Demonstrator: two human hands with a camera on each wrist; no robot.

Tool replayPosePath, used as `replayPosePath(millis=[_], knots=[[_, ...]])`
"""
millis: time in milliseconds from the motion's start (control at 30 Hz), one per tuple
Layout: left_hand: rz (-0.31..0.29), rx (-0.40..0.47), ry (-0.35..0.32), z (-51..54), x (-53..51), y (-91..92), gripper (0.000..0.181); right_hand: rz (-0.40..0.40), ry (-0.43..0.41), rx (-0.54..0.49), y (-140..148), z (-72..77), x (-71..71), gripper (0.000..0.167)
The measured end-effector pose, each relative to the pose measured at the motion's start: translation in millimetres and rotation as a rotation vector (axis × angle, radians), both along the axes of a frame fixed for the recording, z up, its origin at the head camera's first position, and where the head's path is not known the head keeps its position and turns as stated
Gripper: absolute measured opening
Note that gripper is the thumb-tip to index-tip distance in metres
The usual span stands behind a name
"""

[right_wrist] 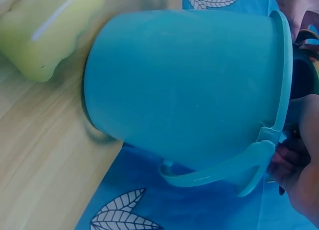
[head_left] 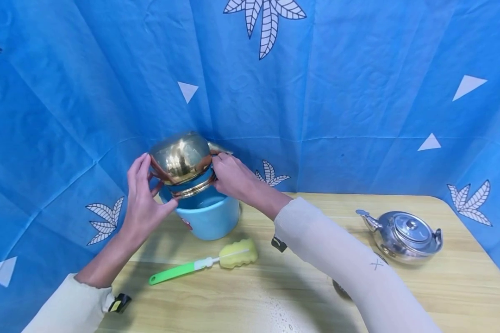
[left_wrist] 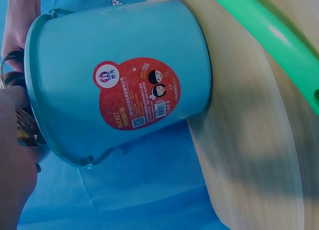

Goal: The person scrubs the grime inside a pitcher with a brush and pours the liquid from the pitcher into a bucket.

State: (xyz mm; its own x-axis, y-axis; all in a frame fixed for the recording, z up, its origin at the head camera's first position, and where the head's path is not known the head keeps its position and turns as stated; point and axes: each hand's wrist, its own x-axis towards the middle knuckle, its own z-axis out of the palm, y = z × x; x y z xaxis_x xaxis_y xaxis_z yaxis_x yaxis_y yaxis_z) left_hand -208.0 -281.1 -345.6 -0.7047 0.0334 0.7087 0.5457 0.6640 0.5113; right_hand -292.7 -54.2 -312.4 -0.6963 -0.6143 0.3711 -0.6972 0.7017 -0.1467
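A blue curtain (head_left: 275,101) with white leaves and triangles hangs behind the wooden table (head_left: 191,305). On the far left is your left sleeve (head_left: 66,307), pale, with a small black gadget (head_left: 120,303) at the wrist. Your left hand (head_left: 143,199) holds the left side of a shiny gold kettle (head_left: 181,157). Its fingers reach up along the round part, and its thumb sticks out by the curved gold band (head_left: 193,188) below. The kettle is tipped over the top of a light blue bucket (head_left: 208,219), with its spout (head_left: 220,148) on the right. It is hard to tell if the kettle touches the rim.

The bucket stands upright on the table and has a red sticker (left_wrist: 139,95) on its side. In front of it lies a brush (head_left: 204,263). Its green handle points left and its bumpy yellow sponge end points right.

Your right hand (head_left: 237,175) grips the right side of the kettle, just under the spout, with its fingers bent. Drops of water (head_left: 280,317) dot the front of the table. Your right sleeve (head_left: 341,254) has a little X on it and hides most of a dark thing (head_left: 339,289); you cannot tell what that is. At the far right, well apart from the bucket, a silver teapot (head_left: 408,238) sits with its lid on and its spout pointing left.
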Motion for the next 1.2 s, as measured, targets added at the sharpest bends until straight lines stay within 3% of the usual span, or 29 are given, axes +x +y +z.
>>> replayPosePath(millis=[200,633,1033,1200], knots=[[-0.028,-0.037,0.110,-2.4,-1.0,-1.6,0.119,0.018,0.014,-0.014,-0.3,0.6,0.4,0.038],[0.002,-0.154,0.320,-2.5,-2.3,-2.0,0.113,0.059,0.081,-0.072,-0.5,-2.2,0.9,0.041],[0.033,-0.262,0.415,4.0,-1.6,-1.2,0.115,0.056,0.089,-0.075,0.3,-6.5,1.0,0.053],[0.036,-0.289,0.463,5.5,-1.2,1.2,0.118,0.058,0.099,-0.067,1.8,-6.8,1.1,0.048]])
